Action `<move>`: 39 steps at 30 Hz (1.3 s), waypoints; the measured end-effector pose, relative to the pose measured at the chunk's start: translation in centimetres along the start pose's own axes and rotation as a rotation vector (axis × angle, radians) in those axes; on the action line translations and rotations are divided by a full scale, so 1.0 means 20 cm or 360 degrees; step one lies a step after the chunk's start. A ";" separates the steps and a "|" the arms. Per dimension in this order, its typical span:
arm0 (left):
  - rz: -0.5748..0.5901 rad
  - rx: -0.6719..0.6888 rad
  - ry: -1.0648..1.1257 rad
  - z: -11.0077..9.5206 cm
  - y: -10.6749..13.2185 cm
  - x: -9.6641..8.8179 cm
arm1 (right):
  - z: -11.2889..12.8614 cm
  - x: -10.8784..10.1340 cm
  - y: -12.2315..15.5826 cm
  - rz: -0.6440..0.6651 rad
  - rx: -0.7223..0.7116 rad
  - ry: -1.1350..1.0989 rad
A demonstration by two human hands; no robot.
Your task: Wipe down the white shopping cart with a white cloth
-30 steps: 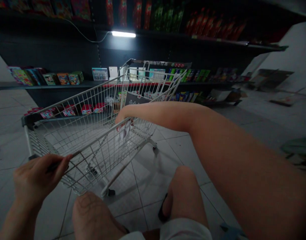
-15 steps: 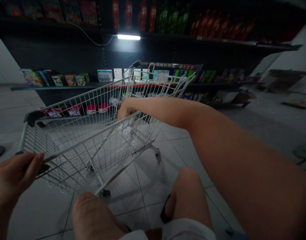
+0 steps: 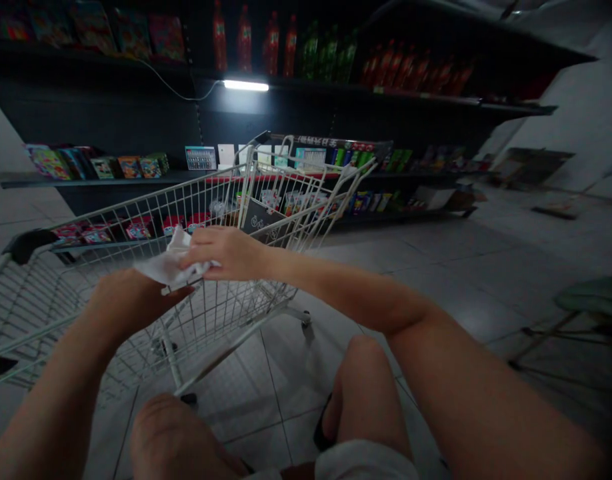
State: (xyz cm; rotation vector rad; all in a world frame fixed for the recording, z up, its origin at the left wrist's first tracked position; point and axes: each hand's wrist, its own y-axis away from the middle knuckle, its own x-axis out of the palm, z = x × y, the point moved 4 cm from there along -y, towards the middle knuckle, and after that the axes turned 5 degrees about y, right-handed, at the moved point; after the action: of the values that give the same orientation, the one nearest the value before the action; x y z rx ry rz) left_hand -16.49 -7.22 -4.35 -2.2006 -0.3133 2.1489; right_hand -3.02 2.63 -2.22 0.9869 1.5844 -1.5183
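A crumpled white cloth (image 3: pixel 173 263) is held above the near rim of a metal shopping cart (image 3: pixel 216 303). From the right, my right hand (image 3: pixel 226 253) pinches it between thumb and fingers. My left hand (image 3: pixel 129 300) is closed on the cloth's left side, its thumb pointing right beneath it; the cloth hides part of the fingers, and its left end is blurred. Below both hands is the cart's wire basket. A dark panel with pale symbols (image 3: pixel 261 220) sits at the child-seat end of the cart, near the handle (image 3: pixel 331 143).
Dark shelves (image 3: pixel 281 107) behind the cart carry bottles (image 3: pixel 271 43), boxes and red packs (image 3: pixel 139 228). A lit tube lamp (image 3: pixel 246 86) hangs under one shelf. My bare knees (image 3: pixel 369 373) are close to the cart. At right stands a folding stool (image 3: pixel 591 300) on the tiled floor (image 3: pixel 266 407).
My left hand has let go of the cart's rim and come right to the cloth. My right hand has lifted out of the basket toward the left with the cloth. The view has turned slightly right.
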 end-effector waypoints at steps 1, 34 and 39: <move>0.0021 0.0046 0.0005 -0.04 -0.04 0.01 | -0.03 0.00 0.09 -0.0019 -0.0002 0.0110; -0.0045 0.0218 -0.0197 -0.31 -0.22 -0.09 | -0.67 -0.65 1.09 -0.1340 0.1218 0.0910; -0.0059 0.0445 -0.0109 -0.65 -0.34 -0.15 | -0.34 -0.25 0.93 -0.0926 0.0745 0.0753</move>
State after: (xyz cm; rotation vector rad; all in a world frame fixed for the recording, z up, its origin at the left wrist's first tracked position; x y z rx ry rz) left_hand -4.43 0.28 0.27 -1.9580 -0.0504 2.1040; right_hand 15.95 9.49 -5.84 1.2790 2.0112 -2.2503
